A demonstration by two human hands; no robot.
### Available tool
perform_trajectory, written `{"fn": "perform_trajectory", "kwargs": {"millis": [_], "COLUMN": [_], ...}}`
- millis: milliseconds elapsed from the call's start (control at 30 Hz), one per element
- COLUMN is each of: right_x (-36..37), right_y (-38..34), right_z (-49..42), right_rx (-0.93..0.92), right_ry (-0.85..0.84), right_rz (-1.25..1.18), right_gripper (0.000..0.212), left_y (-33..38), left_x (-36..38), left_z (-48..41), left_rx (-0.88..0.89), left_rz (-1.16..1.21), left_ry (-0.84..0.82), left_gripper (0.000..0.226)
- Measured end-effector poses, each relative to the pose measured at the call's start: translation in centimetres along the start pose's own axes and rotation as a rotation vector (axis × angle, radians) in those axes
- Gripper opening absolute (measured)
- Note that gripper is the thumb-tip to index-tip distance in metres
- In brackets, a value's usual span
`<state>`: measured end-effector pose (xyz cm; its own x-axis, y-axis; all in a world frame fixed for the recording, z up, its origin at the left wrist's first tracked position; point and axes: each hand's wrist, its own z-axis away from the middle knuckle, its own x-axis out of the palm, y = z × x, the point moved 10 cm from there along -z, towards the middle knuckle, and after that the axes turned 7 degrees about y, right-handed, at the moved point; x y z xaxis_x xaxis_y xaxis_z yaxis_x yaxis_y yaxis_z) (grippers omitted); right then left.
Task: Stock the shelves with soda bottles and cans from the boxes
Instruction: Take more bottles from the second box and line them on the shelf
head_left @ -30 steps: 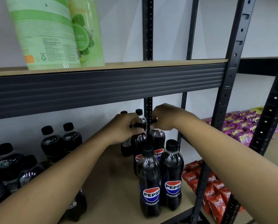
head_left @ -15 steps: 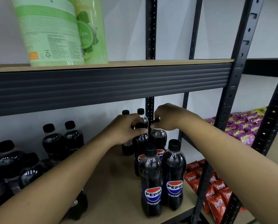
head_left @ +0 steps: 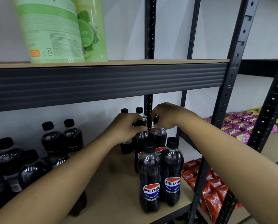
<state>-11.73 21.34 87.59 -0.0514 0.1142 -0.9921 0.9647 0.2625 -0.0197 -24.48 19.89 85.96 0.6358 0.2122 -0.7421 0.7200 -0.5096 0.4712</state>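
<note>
Retail shop or stockroom. Reference: metal rack upright (head_left: 226, 94). Left of it, Pepsi bottles (head_left: 149, 183) stand in rows; above-left, green bottles (head_left: 54, 29); right of it, red snack packs (head_left: 212, 191) and purple snack packs (head_left: 238, 125) lie in bulk.

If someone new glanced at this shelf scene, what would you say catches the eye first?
Both hands meet mid-shelf: the left hand grips a Pepsi bottle at its neck, the right hand pinches the cap of the neighbouring bottle. Two front bottles stand before them, labels out, and large green bottles sit on the upper shelf.
</note>
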Motion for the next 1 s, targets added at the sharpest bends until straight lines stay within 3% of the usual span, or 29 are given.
{"fn": "perform_trajectory", "kwargs": {"millis": [233,367,500,600,733,900,1000], "right_x": [-0.3,-1.1,-2.3,-2.7,-2.2,-0.8,-0.7], "right_y": [-0.4,-1.1,-1.3,-1.1,-1.0,-1.1,-1.1], "right_z": [1.0,2.7,5.1,6.9,8.9,11.5,11.9], "right_rx": [0.002,-0.016,-0.02,-0.034,-0.072,-0.114,-0.127], "right_ry": [-0.025,-0.021,0.035,0.054,0.021,-0.109,-0.081], "right_rz": [-0.012,-0.051,-0.13,-0.151,-0.179,-0.155,-0.172], "right_gripper": [0.03,0.042,0.043,0.045,0.04,0.049,0.037], "left_y": [0.0,0.0,0.8,1.4,2.0,3.4,4.0], "left_x": [-0.1,0.2,-1.7,-3.2,-3.3,-0.6,0.5], "left_z": [0.5,1.1,2.2,3.9,6.7,10.2,11.0], "left_rx": [0.013,0.025,0.068,0.044,-0.025,-0.133,-0.17], "left_rz": [-0.004,-0.023,-0.046,0.131,0.337,0.365,0.339], "left_ry": [-0.005,-0.025,0.079,0.136,0.035,-0.266,-0.261], "left_gripper": [0.034,0.038,0.048,0.031,0.015,0.053,0.054]}}
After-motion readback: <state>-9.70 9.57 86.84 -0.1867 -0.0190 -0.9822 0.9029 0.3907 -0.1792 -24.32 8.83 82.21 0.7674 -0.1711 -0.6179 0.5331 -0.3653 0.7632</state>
